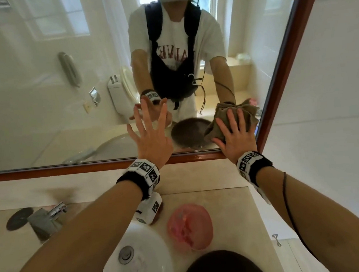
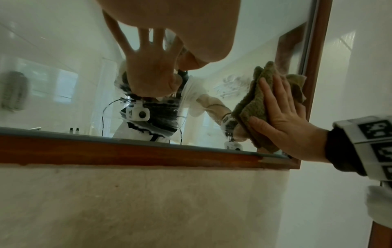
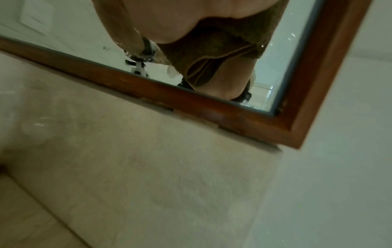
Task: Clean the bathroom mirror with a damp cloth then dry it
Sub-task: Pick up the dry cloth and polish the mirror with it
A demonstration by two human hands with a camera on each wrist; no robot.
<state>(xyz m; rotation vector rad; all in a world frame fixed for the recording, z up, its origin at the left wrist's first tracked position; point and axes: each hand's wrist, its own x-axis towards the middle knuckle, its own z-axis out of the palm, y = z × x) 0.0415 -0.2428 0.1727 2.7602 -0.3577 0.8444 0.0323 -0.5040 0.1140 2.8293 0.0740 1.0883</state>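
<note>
Wiping is under way at the lower right corner of the wood-framed bathroom mirror (image 1: pixel 61 81): the right hand (image 1: pixel 237 139) is pressing a folded olive-brown terry cloth (image 1: pixel 218 119) flat against the glass, fingers straight, no curled grip. The left hand (image 1: pixel 150 138) is spreading its fingers, empty, at the glass. Whether this is the damp pass or the drying pass, I cannot tell. Next, probably, a sweep leftwards along the bottom edge. Below, a beige stone worktop (image 1: pixel 223 197) is carrying a white basin (image 1: pixel 154 257) and a pink cloth (image 1: pixel 190 228).
</note>
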